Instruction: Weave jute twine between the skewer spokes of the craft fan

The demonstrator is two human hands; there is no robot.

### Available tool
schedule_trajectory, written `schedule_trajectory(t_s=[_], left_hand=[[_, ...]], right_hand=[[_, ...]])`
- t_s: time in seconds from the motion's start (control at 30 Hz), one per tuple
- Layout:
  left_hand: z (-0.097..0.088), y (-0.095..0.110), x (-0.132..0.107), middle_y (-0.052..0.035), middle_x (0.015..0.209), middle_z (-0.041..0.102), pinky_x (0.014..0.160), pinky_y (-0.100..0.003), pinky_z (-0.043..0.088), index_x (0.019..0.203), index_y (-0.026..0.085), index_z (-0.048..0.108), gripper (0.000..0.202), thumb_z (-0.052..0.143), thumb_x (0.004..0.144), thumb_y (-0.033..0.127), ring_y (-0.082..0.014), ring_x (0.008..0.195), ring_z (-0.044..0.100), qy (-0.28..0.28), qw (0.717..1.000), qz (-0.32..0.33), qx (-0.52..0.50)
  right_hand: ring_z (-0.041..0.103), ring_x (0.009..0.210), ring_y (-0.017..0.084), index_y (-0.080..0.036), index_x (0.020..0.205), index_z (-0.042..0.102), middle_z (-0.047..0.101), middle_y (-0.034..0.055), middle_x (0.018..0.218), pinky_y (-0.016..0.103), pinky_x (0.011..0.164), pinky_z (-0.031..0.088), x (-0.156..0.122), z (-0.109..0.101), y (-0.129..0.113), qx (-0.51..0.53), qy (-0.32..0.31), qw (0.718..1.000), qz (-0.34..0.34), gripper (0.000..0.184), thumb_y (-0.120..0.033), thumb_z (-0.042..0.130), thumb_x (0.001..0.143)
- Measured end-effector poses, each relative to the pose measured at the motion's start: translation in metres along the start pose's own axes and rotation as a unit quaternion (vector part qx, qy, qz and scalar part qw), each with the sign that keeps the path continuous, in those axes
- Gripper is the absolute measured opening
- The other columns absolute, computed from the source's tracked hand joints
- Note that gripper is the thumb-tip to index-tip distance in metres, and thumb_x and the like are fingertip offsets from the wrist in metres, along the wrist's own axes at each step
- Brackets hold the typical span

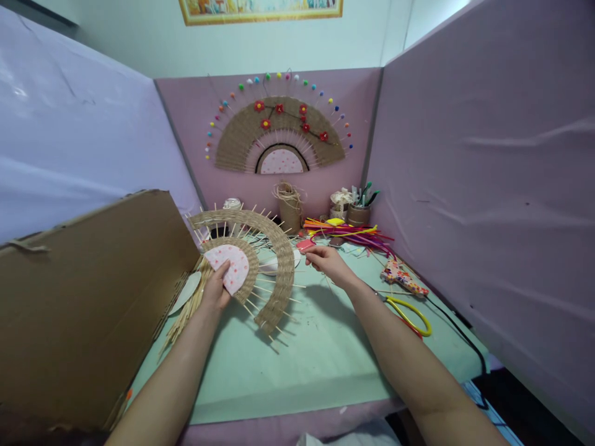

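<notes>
My left hand [217,290] grips a woven fan [284,272] by its half-round centre, thumb on the white patch [231,267] with pink dots. Thin wooden sticks radiate from this centre through a wide outer band of woven twine, and the fan is tilted above the table. Just right of the band, my right hand [331,263] is closed in a pinch. What its fingertips hold is too small to make out. Behind those fingertips lies a small red piece [305,244].
A finished-looking fan [281,133] hangs on the back panel. Cardboard [93,303] stands left, by a stick bundle [188,310]. Behind are a twine roll [289,207], pipe cleaners [348,232] and a pen holder [359,214]. Yellow-handled scissors [409,310] and a patterned glue gun [402,277] lie right.
</notes>
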State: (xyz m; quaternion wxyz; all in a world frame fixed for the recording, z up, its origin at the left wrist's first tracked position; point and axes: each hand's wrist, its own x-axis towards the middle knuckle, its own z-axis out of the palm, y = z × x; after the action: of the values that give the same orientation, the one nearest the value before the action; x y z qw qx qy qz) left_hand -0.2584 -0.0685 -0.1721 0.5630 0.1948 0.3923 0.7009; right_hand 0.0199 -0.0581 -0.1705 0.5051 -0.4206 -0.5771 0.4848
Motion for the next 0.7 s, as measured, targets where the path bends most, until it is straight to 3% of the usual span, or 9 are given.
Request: schedule_trajectory(t_s=[0.23,0.43,0.7], left_hand=[[-0.004,-0.007,0.004,-0.0083,0.082,0.075,0.080,-0.032,0.058,0.116,0.010,0.061,0.029,0.049,0.089,0.008,-0.0164,0.072,0.072,-0.002,0.999,-0.031,0.016],[-0.008,-0.021,0.011,-0.0099,0.082,0.074,0.077,-0.030,0.058,0.118,0.010,0.059,0.030,0.052,0.089,0.010,-0.0162,0.068,0.071,0.027,0.996,-0.074,0.045],[-0.011,-0.037,0.015,-0.0108,0.081,0.073,0.073,-0.029,0.059,0.114,0.007,0.059,0.028,0.050,0.088,0.006,-0.0158,0.069,0.071,0.032,0.990,-0.104,0.089]], right_hand=[[0.038,0.044,0.005,-0.013,0.085,0.065,0.063,0.0004,0.062,0.020,0.041,0.024,0.002,-0.002,0.006,0.016,-0.014,0.998,0.053,0.025,-0.034,0.064,0.071],[0.040,0.042,0.005,-0.014,0.072,0.063,0.064,0.0018,0.060,0.017,0.038,0.026,0.003,-0.004,0.012,-0.071,-0.049,0.984,0.159,0.013,-0.026,0.062,0.076],[0.036,0.041,0.005,-0.013,0.074,0.068,0.055,-0.0035,0.051,0.019,0.041,0.028,0.005,-0.008,0.025,-0.263,-0.058,0.955,0.126,0.014,-0.025,0.061,0.075]])
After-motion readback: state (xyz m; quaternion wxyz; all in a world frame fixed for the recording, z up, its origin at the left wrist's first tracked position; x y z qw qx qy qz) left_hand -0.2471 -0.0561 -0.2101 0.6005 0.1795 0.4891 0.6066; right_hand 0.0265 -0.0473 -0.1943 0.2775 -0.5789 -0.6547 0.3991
